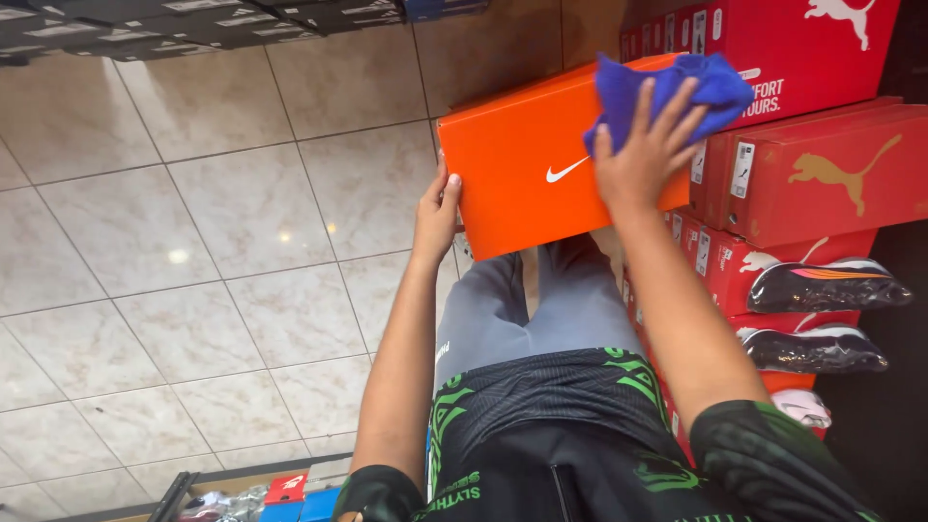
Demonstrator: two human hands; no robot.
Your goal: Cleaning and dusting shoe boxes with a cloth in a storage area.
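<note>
Tiled floor [193,242]: beige glossy squares, fills the left and centre of the head view; ceiling lights reflect in it. Stack of red shoe boxes [822,174]: runs down the right edge, lids and ends facing left, white labels on the ends; the top boxes lie at an angle. Dark boxes [164,24]: a row along the far edge of the floor, upper left. The person's own legs in grey trousers [541,309] and a black shirt with green pattern [551,406] fill the lower centre. Orange shoe box [527,164]: held up off the floor in front of the person, above the knees, tilted, its long side toward the camera, its right end just beside the red stack; whether it touches the stack cannot be told. Left hand [437,215]: fingers clasped on the lower left corner of the orange shoe box, thumb on the facing side, the other fingers hidden behind the edge. Right hand [646,155]: laid flat, fingers spread, pressing a blue cloth [667,92] against the upper right part of the box; the cloth is bunched and covers the box's top right corner. Sports shoes [822,290]: two dark pairs and a pale one below them, set on the red boxes at the right edge, toes pointing right. Low at the bottom left edge, a shelf edge with small red and blue items [290,493], too small to tell apart.
</note>
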